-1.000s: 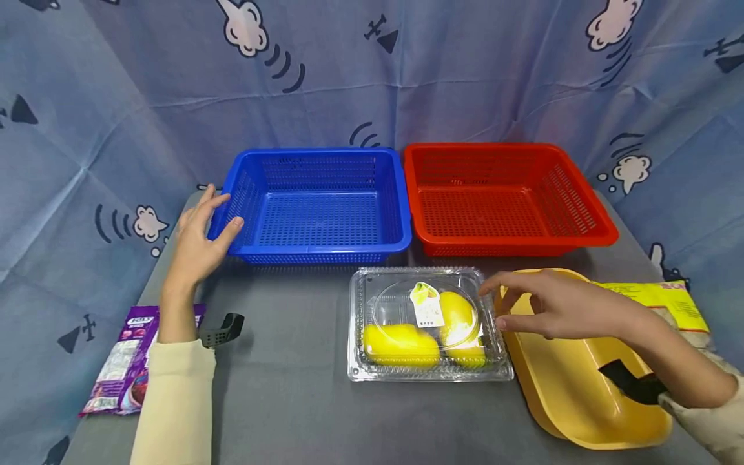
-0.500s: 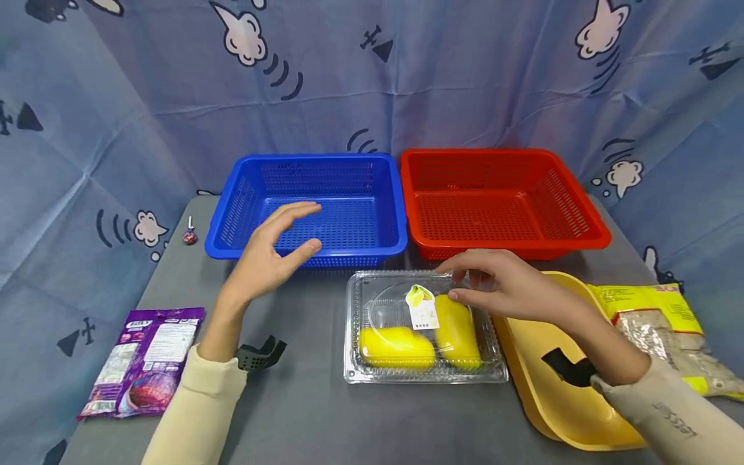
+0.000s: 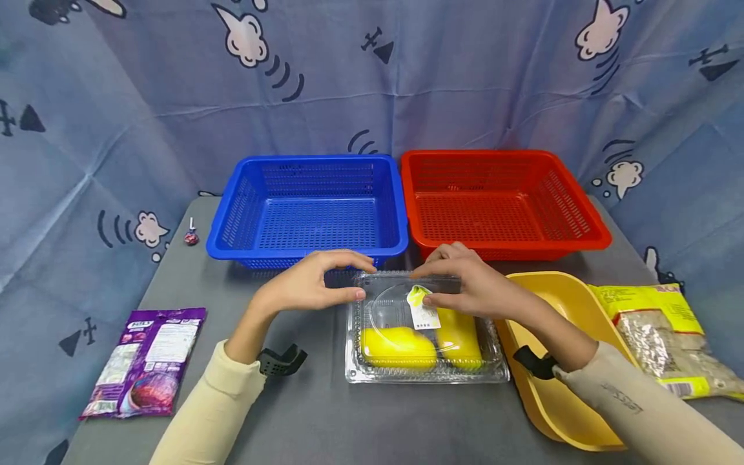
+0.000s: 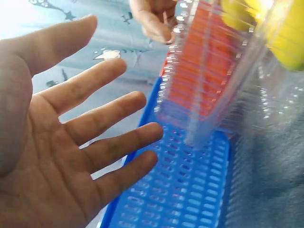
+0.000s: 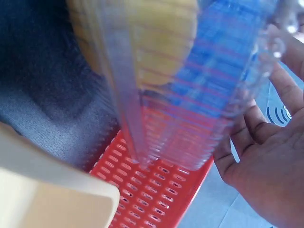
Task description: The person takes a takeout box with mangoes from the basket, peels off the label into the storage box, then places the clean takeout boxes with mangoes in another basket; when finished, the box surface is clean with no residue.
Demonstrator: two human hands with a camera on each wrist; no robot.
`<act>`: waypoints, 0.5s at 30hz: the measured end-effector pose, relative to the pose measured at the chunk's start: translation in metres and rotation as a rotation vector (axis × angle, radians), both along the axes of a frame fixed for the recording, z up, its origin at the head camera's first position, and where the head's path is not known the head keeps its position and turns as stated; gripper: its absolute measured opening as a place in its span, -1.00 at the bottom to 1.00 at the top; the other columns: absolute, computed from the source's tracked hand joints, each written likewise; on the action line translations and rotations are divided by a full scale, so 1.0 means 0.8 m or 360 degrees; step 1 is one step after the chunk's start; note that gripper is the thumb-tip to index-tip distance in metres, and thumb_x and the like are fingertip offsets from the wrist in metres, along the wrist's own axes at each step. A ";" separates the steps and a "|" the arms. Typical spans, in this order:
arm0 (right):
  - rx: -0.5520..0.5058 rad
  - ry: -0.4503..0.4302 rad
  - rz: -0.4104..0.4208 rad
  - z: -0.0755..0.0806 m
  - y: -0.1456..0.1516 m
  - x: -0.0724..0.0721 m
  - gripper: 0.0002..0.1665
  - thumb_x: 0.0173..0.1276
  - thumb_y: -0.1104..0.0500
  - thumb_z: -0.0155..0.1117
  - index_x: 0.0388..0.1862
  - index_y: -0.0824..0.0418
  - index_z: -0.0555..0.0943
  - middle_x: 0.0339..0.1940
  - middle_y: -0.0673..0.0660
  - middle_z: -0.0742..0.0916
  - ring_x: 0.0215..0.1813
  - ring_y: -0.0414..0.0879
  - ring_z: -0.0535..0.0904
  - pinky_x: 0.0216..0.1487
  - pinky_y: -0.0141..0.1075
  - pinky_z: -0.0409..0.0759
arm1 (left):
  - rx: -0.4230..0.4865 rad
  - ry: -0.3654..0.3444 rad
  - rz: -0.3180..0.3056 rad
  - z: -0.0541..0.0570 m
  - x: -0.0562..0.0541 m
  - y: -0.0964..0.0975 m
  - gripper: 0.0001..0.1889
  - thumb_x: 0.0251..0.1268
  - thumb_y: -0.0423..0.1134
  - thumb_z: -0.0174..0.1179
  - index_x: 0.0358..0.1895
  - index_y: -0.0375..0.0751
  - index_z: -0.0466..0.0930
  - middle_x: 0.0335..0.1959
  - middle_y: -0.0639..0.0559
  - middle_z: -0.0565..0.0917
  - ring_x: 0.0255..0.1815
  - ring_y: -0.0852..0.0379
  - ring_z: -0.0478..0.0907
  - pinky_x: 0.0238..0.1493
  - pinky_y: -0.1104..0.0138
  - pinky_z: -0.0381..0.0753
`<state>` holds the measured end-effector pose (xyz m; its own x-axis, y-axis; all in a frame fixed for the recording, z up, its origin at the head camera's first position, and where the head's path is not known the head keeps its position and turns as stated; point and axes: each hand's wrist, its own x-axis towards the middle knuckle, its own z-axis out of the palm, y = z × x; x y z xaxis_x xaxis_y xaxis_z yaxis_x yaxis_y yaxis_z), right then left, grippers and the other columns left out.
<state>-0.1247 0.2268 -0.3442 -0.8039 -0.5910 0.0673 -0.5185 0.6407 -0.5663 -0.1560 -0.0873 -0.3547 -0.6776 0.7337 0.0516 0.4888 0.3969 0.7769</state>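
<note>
On the grey table, a clear plastic clamshell box (image 3: 380,307) with a paper label (image 3: 424,310) lies with its lid down over yellow mango-shaped fruits (image 3: 398,345). My left hand (image 3: 310,284) hovers at the box's far left corner, thumb and fingers apart; the left wrist view shows its fingers spread beside the clear plastic. Above the far right part of the lid is my right hand (image 3: 473,284), its thumb near the label. In the right wrist view its fingers are also extended, close to the box edge; whether they touch is unclear. Neither palm holds anything.
A blue basket (image 3: 308,252) and a red basket (image 3: 506,245) stand side by side behind the box. To the right are a yellow bin (image 3: 558,413) and a yellow-topped bag (image 3: 662,316). A purple packet (image 3: 148,361) and a lollipop (image 3: 191,237) lie left.
My left hand has moved from the blue basket's left side rightward and nearer to the box. The right hand has shifted left from the box's right edge to over its lid.
</note>
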 end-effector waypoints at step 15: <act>0.0058 -0.0190 -0.0006 -0.012 0.002 -0.008 -0.52 0.24 0.14 0.53 0.16 -0.08 0.74 0.08 0.03 0.69 0.18 -0.02 0.46 0.09 -0.03 0.55 | -0.0116 -0.0180 -0.0270 -0.039 -0.017 0.016 -0.39 0.24 -0.03 0.42 0.37 0.15 0.51 0.60 0.13 0.30 0.63 0.06 0.19 0.60 -0.04 0.17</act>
<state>-0.1311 0.2287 -0.3541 -0.8070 -0.5885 -0.0502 -0.4466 0.6636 -0.6001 -0.1698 -0.0747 -0.3858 -0.5424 0.8368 -0.0751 0.4648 0.3733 0.8029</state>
